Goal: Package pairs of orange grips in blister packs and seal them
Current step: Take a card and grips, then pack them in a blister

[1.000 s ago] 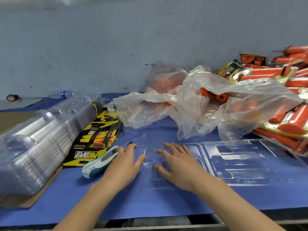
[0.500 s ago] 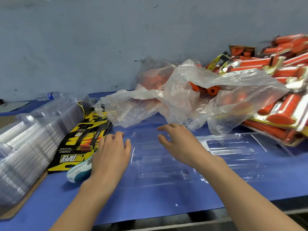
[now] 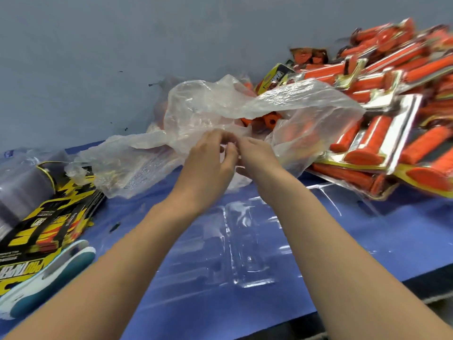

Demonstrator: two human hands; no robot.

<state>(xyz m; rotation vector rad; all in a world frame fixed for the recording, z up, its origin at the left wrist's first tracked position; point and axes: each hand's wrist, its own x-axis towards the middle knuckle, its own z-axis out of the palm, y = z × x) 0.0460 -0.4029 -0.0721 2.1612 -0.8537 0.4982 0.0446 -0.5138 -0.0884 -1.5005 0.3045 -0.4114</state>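
- 6 o'clock, nearest: open, empty clear blister pack (image 3: 247, 256) lies flat on the blue mat (image 3: 367, 241), between and under the forearms.
- 8 o'clock: teal-and-white hand tool (image 3: 49, 278) on the mat, touching the near edge of the yellow-black backing cards (image 3: 49, 217).
- 9 o'clock: stack of clear blister shells (image 3: 19, 187) against the far side of the cards.
- Centre: left hand (image 3: 208, 165) and right hand (image 3: 257, 158) side by side, nearly touching, both at the near edge of the clear plastic bag (image 3: 245, 104).
- Left fingers are curled and pinch the bag film. Right fingers are also curled into the film, tips partly hidden.
- 12–1 o'clock, just past the hands: loose orange grips (image 3: 269, 120) sit inside the bag mouth.
- 2 o'clock: pile of sealed grip packs (image 3: 382, 133) touches the bag's right side.
- Farthest: grey wall (image 3: 98, 69) behind the bag and pile.
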